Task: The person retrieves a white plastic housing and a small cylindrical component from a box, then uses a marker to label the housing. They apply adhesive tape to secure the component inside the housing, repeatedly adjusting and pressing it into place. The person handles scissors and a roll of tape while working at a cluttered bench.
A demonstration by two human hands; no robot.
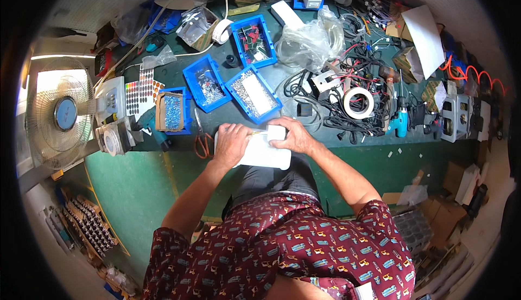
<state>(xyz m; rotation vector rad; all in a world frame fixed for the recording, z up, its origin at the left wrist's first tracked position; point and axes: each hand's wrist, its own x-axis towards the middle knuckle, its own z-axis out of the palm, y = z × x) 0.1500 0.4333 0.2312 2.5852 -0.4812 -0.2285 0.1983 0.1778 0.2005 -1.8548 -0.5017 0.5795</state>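
Observation:
A flat white panel (264,156) with rounded corners lies at the table's front edge, over my lap. My right hand (296,137) is closed around a small white block (276,132) above the panel's right part. My left hand (232,144) rests on the panel's left side. Its fingertips pinch together, pointing at the block, and a thin, brass-coloured bit shows there, too small to name. Just beyond the hands stands a blue bin (254,95) of small metal parts with a white piece on top. Orange-handled scissors (203,144) lie left of my left hand.
More blue bins (206,83) of small parts stand behind and to the left. Tangled black cables (339,118) spread at right, with a tape roll (359,103) on them and a teal power screwdriver (400,120) beside. A fan (66,113) stands far left.

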